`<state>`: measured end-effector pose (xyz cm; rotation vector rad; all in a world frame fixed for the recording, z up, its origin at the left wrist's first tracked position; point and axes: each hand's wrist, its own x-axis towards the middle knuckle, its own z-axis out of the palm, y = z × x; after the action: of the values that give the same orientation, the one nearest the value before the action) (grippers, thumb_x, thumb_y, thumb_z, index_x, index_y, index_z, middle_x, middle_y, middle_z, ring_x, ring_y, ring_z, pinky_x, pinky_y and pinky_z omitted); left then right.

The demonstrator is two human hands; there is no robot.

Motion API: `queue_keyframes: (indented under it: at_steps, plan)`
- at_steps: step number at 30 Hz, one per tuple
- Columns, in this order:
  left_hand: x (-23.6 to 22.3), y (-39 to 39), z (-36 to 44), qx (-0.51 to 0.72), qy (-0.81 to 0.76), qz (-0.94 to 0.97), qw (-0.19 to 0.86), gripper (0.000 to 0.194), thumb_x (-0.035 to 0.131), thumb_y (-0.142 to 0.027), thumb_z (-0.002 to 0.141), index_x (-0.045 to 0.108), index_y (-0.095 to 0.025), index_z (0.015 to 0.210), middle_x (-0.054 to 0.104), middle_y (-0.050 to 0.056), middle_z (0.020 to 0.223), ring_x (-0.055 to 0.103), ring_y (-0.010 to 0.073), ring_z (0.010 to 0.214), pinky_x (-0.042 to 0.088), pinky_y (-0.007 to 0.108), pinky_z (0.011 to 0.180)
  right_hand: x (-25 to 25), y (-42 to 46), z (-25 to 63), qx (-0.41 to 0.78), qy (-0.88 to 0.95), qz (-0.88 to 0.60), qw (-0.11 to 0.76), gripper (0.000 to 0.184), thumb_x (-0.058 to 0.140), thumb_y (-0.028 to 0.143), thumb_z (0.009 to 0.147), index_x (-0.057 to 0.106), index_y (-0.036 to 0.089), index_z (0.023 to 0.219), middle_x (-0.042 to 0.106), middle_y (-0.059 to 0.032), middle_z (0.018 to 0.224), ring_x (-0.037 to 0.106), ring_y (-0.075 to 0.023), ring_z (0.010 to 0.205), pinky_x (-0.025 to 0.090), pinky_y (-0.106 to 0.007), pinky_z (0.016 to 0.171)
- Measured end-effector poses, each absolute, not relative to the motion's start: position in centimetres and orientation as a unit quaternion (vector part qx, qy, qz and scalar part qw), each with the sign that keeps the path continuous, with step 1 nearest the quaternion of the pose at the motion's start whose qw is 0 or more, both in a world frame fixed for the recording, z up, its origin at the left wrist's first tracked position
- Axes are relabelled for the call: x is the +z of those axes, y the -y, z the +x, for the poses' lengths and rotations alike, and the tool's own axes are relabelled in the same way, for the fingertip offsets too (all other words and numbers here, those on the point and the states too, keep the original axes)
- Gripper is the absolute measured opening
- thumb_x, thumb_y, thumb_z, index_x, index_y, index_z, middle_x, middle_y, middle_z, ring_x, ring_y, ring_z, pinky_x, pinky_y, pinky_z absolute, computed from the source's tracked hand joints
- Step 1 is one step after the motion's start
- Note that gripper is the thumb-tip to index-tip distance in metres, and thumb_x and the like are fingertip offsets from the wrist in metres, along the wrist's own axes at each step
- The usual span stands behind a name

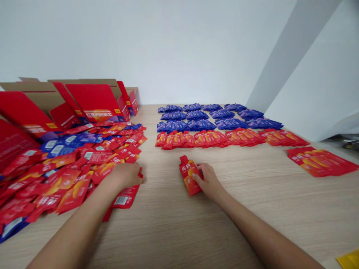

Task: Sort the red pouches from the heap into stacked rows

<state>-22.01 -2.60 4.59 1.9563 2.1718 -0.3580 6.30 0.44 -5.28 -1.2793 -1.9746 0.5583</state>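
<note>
Red pouch (pixel 187 172) was held in the right grip (pixel 209 181), thumb on the printed face, fingers behind the near-side edge; single pouch or thin stack couldn't be told. Neck was pointed up and away to the grip's left. Left grip (pixel 126 175) was curled at the right margin of the loose pile (pixel 67 179), red film showing at its fingertips; pinched or merely touched couldn't be confirmed.

Handling (judged): light, soft, likely to flex in the middle; glossy film may slip, not fragile unless squeezed hard. Best taken flat across the body, thumb over fingers, neck left unloaded.

Edges: beyond the right grip, the red row (pixel 209 139) was laid across, with blue rows (pixel 193 125) behind it and the wall (pixel 193 48) at the back. Fanned red pouches (pixel 322 160) were set well out to its right. Cartons (pixel 92 97) were stood past the pile, beyond the left grip. Room was offered by bare tabletop (pixel 165 228) between both grips and nearer the body; overlapped pouches could be snagged if the row were brushed.
</note>
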Motion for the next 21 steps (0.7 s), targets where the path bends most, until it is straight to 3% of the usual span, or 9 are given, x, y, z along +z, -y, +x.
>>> queue_keyframes:
  at_steps: [5,10,12,16,18,21]
  plan:
    - [4.7,2.5,-21.6,-0.195,-0.706,0.674,0.094,0.056,0.053,-0.038,0.072,0.057,-0.008,0.119,0.062,0.025,0.116,0.063,0.0363,0.099,0.048,0.038,0.075,-5.3,-0.1,6.3,0.195,0.778,-0.474,0.364,0.028,0.054,0.027,0.079,0.053,0.016,0.105,0.058,-0.0132,0.109,0.052,-0.0269,0.104,0.04,-0.046,0.093]
    - [4.0,2.1,-22.2,-0.136,-0.708,0.686,0.101,0.037,0.051,-0.027,0.073,0.064,-0.013,0.104,0.067,0.02,0.108,0.064,0.0308,0.097,0.047,0.033,0.077,-5.3,0.5,6.1,0.184,0.798,-0.451,0.355,0.035,0.056,0.029,0.08,0.051,0.019,0.113,0.055,-0.0136,0.117,0.048,-0.0282,0.111,0.038,-0.049,0.098]
    - [3.6,1.8,-22.7,-0.081,-0.722,0.678,0.11,0.033,0.048,-0.017,0.072,0.065,-0.012,0.1,0.068,0.02,0.105,0.065,0.0301,0.096,0.047,0.034,0.077,-5.3,0.6,6.0,0.176,0.798,-0.449,0.361,0.036,0.056,0.03,0.08,0.051,0.02,0.115,0.055,-0.0137,0.118,0.048,-0.0291,0.113,0.038,-0.051,0.098]
    - [3.8,1.0,-23.3,0.024,-0.723,0.68,0.121,0.045,0.043,-0.006,0.068,0.06,-0.013,0.109,0.066,0.015,0.111,0.061,0.0244,0.105,0.046,0.031,0.085,-4.3,0.8,6.1,0.18,0.787,-0.425,0.41,0.034,0.055,0.032,0.083,0.052,0.021,0.115,0.053,-0.0148,0.121,0.047,-0.0291,0.115,0.037,-0.052,0.099]
    - [4.3,1.0,-22.5,0.14,-0.709,0.669,0.173,0.042,0.046,-0.011,0.071,0.058,-0.016,0.111,0.069,0.009,0.102,0.063,0.0223,0.098,0.048,0.03,0.08,-3.0,1.3,6.1,0.201,0.781,-0.398,0.437,0.03,0.054,0.03,0.084,0.053,0.021,0.113,0.053,-0.0143,0.122,0.047,-0.0276,0.116,0.037,-0.05,0.099]
    - [4.9,1.7,-19.7,0.392,-0.624,0.589,0.33,0.037,0.057,-0.026,0.071,0.056,-0.018,0.107,0.068,0.001,0.077,0.065,0.0187,0.072,0.049,0.028,0.064,-1.4,2.7,5.8,0.305,0.773,-0.349,0.434,0.026,0.051,0.032,0.088,0.054,0.022,0.112,0.059,-0.011,0.114,0.056,-0.0233,0.106,0.045,-0.042,0.09]
